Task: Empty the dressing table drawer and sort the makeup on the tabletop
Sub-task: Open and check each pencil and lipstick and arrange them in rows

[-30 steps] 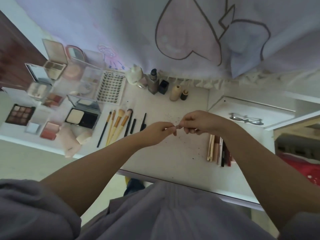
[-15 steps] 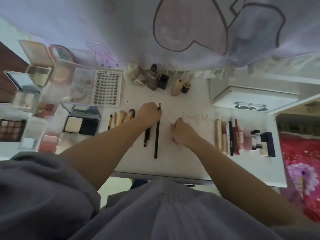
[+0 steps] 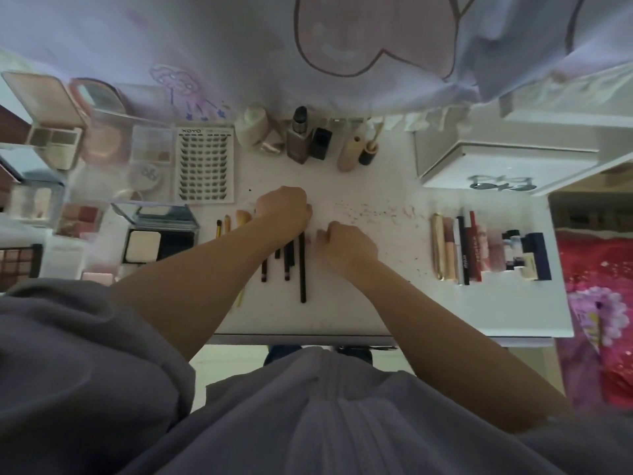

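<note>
matt white tabletop (image 3: 342,313), glossy gold tube (image 3: 436,248)

1 head-worn wide-angle view, looking steeply down, close over the tabletop (image 3: 342,310)

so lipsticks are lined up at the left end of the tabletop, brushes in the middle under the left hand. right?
Not quite. In the head view the lipsticks are lined up at the right end of the tabletop, not the left. The brushes do lie in the middle, under the left hand.

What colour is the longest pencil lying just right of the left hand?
Black, end to end; the long pencil shows best in the head view.
</note>
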The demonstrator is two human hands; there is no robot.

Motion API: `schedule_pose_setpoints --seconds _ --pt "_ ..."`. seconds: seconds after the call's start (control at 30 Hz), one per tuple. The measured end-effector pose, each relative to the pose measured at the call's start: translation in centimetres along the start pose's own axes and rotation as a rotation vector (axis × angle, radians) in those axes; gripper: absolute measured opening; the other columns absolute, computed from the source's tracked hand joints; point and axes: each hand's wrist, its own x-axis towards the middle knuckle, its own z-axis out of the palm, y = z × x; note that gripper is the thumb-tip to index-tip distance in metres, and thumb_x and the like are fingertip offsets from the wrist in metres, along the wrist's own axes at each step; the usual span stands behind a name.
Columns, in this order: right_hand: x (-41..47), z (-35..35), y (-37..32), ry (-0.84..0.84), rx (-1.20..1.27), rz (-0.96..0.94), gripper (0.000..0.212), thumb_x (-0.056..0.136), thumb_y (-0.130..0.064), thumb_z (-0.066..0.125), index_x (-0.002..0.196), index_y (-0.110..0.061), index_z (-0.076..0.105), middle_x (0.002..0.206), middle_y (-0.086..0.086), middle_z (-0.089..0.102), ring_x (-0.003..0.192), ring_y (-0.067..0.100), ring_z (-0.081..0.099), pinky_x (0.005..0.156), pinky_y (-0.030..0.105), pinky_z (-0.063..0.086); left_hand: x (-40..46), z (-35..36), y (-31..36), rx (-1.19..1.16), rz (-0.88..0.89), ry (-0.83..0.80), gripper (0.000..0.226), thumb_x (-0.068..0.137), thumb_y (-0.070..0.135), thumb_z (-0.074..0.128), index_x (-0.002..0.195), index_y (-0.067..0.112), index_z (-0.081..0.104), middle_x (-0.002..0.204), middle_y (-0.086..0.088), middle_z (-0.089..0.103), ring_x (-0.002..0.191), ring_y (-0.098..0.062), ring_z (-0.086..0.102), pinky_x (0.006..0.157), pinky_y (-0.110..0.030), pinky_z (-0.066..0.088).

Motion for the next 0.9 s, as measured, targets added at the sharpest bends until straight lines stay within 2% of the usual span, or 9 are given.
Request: schedule_pose_setpoints --seconds 0.13,0.23,0.4,0.57,0.63,0.7,0.77,0.83,0.9 --pt "0.0 -4.3 6.1 0.138 0.002 0.024 0.028 0.097 -0.033 0.033 0.086 -0.013 0.049 0.082 0.004 0.054 0.079 0.025 0.053 0.067 0.029 0.036 -1.3 0.5 3.9 -0.005 0.16 0.019 0.023 0.098 0.035 0.035 0.085 0.018 0.043 0.083 -0.004 0.051 0.071 -0.021 0.048 0.057 -0.029 0.034" --pt "0.4 -7.7 11.3 0.213 -0.006 0.094 0.028 0.096 -0.028 0.038 0.098 -0.008 0.057 0.095 0.013 0.063 0.093 0.032 0.059 0.072 0.03 0.036 -2.0 2.0 8.5 -0.074 0.251 -0.055 0.024 0.098 0.035 0.034 0.096 0.016 0.048 0.096 -0.008 0.058 0.074 -0.022 0.047 0.061 -0.03 0.036" --pt "2.7 -11.0 15.9 0.142 -0.146 0.124 0.031 0.096 -0.033 0.039 0.109 -0.011 0.057 0.105 0.01 0.062 0.093 0.027 0.057 0.07 0.031 0.037 -2.4 5.0 16.7 -0.194 0.196 -0.096 0.031 0.099 0.034 0.033 0.11 0.011 0.05 0.109 -0.009 0.059 0.096 -0.026 0.057 0.07 -0.031 0.036" --pt "4.8 -10.8 16.6 0.155 -0.335 -0.014 0.038 0.093 -0.043 0.042 0.099 -0.011 0.062 0.086 0.007 0.06 0.077 0.023 0.051 0.062 0.029 0.033 -1.8 7.0 20.8 -0.136 0.051 -0.06 0.039 0.096 0.043 0.037 0.116 0.012 0.049 0.114 -0.007 0.057 0.104 -0.025 0.056 0.073 -0.032 0.034" --pt "5.1 -10.5 16.6 0.168 -0.351 -0.068 0.041 0.092 -0.046 0.043 0.096 -0.01 0.063 0.089 0.008 0.063 0.075 0.023 0.049 0.061 0.029 0.031 -1.6 7.4 21.3 -0.138 -0.002 -0.049 0.043 0.094 0.046 0.04 0.116 0.012 0.05 0.115 -0.007 0.057 0.104 -0.025 0.056 0.073 -0.032 0.035" --pt "5.2 -10.1 16.4 0.173 -0.377 -0.113 0.045 0.092 -0.05 0.042 0.094 -0.011 0.064 0.088 0.009 0.063 0.079 0.025 0.055 0.06 0.028 0.03 -1.4 7.3 21.4 -0.172 -0.057 -0.034 0.04 0.092 0.044 0.042 0.114 0.012 0.052 0.113 -0.007 0.057 0.101 -0.024 0.057 0.072 -0.031 0.036" --pt "5.0 -9.8 15.9 0.142 -0.395 -0.139 0.047 0.092 -0.056 0.039 0.084 -0.014 0.06 0.076 0.004 0.054 0.077 0.025 0.054 0.056 0.027 0.029 -1.7 7.0 20.7 -0.193 -0.078 0.008 0.036 0.093 0.036 0.044 0.116 0.01 0.05 0.115 -0.008 0.056 0.102 -0.026 0.057 0.073 -0.032 0.039" --pt "4.6 -9.6 15.0 0.05 -0.28 -0.132 0.05 0.092 -0.058 0.037 0.071 -0.014 0.05 0.068 0.001 0.047 0.068 0.021 0.048 0.051 0.026 0.026 -2.5 6.5 19.1 -0.191 -0.04 0.08 0.034 0.093 0.031 0.045 0.12 0.009 0.047 0.115 -0.009 0.055 0.102 -0.027 0.055 0.077 -0.034 0.041" --pt "4.2 -9.9 14.0 -0.089 -0.001 -0.114 0.049 0.092 -0.052 0.043 0.062 -0.013 0.048 0.06 0.0 0.049 0.057 0.017 0.047 0.048 0.026 0.027 -3.8 6.1 17.1 -0.218 0.03 0.151 0.03 0.094 0.029 0.044 0.115 0.008 0.047 0.108 -0.01 0.057 0.093 -0.03 0.058 0.072 -0.034 0.04"
